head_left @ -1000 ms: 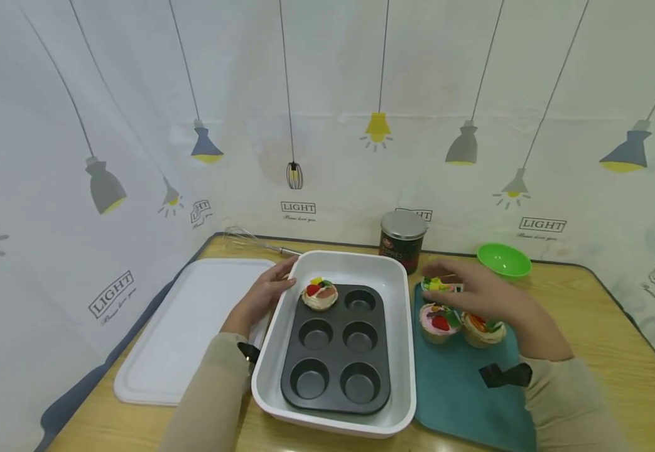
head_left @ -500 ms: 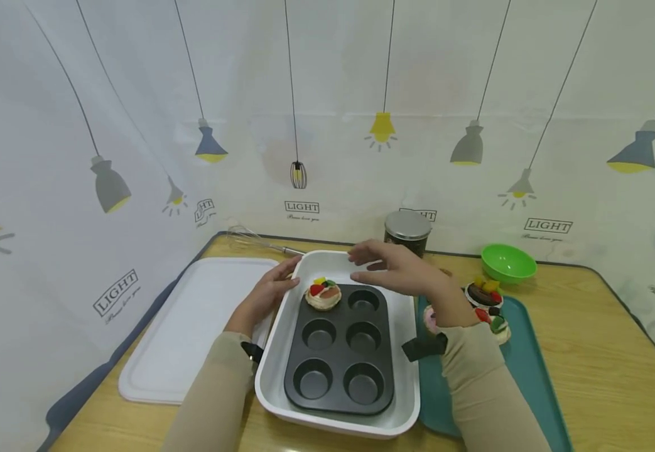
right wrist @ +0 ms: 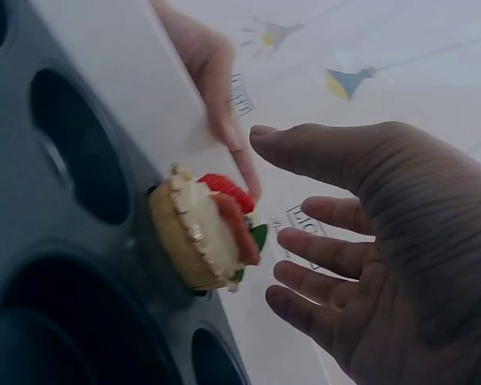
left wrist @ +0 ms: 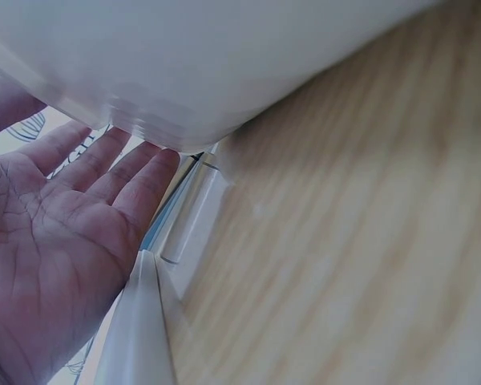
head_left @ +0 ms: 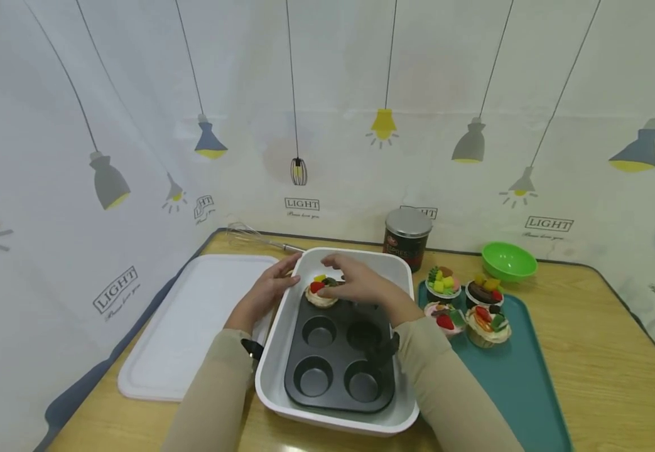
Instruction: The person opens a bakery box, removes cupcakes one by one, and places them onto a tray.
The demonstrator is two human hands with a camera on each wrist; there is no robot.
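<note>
A fruit-topped cupcake (head_left: 318, 300) sits in the back left cup of the black muffin tin (head_left: 338, 348), which lies inside a white baking pan (head_left: 262, 376). My left hand (head_left: 265, 292) holds the pan's left rim near its back corner, with the thumb at the rim and the fingers along the outside wall (left wrist: 168, 64). Over the cupcake reaches my right hand (head_left: 361, 282), thumb and fingers spread. In the right wrist view, a gap shows between these fingers and the cupcake (right wrist: 192, 233), and the hand holds nothing.
Several cupcakes (head_left: 488, 328) stand at the back of a teal tray (head_left: 508, 383) on the right. A green bowl (head_left: 508, 262) and a dark coffee can (head_left: 406, 242) are behind. On the left lies a white tray (head_left: 191, 326), with a whisk (head_left: 259, 237) behind it.
My right hand has moved left from the cupcakes on the teal tray, across the pan, to the cupcake in the tin. My left hand has stayed at the rim.
</note>
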